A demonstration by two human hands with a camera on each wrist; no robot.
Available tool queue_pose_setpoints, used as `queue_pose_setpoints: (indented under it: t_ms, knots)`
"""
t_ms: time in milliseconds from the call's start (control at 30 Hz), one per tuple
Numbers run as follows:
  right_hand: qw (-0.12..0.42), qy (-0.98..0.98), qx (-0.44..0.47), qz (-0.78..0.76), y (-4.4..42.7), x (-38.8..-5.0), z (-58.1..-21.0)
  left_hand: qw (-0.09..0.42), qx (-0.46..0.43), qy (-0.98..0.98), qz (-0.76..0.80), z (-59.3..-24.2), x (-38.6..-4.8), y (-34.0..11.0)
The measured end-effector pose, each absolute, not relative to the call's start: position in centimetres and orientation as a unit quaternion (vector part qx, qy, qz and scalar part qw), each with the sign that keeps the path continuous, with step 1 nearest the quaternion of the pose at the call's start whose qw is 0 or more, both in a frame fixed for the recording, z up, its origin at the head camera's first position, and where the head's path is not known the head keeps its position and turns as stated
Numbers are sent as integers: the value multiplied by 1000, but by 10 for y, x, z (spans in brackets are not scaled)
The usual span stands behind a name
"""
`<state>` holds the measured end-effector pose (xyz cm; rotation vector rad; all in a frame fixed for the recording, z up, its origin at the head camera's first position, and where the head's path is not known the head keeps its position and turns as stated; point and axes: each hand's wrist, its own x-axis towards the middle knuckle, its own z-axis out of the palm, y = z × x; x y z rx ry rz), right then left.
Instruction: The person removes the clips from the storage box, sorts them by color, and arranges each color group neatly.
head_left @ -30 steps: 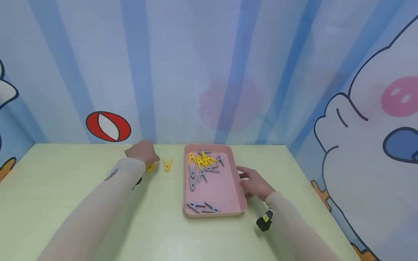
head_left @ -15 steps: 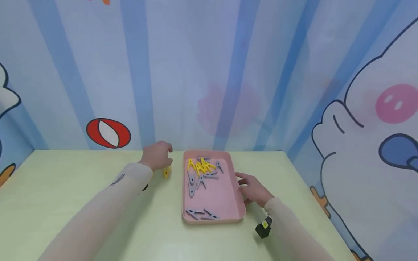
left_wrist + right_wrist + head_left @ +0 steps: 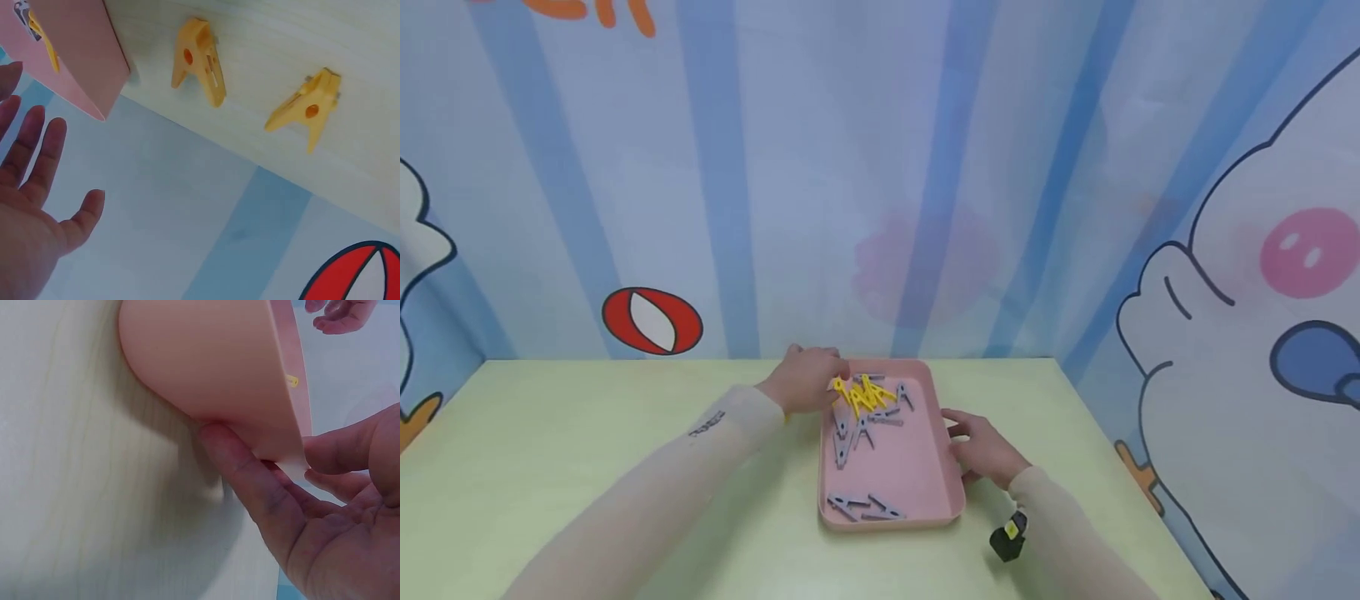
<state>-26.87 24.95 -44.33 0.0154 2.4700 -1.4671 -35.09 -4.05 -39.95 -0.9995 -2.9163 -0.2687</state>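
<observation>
My left hand [image 3: 805, 379] reaches over the far left rim of the pink tray [image 3: 910, 492], near the yellow clothespins [image 3: 867, 396] inside. In the left wrist view its fingers are spread and hold nothing. Two yellow clothespins, one nearer the tray [image 3: 199, 59] and one farther off [image 3: 309, 109], lie on the table outside it; my left arm mostly hides them in the head view. My right hand [image 3: 988, 446] touches the tray's right side. The right wrist view shows its thumb [image 3: 228, 450] against the outer wall and the fingers at the rim.
Several grey clothespins [image 3: 841, 446] lie in the tray, some along its left side, others near its front edge [image 3: 850, 504]. The pale table [image 3: 587, 433] ends at a striped blue curtain [image 3: 805, 208] with printed cartoon figures.
My left hand has moved right, from above the clothespins on the table to the tray's left rim. The right hand stays at the tray. The head view has tilted slightly upward.
</observation>
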Motion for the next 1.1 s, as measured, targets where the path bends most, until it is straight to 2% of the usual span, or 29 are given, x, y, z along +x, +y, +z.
queue_pose_setpoints:
  t_ms: [500, 1100]
  knots:
    - [139, 859, 2, -492, 249, -272, -432, -7, -356, -933, -60, -402, -354, -15]
    - [140, 853, -4, -503, 250, -266, -439, -29, -389, -921, -8, -416, -360, 3]
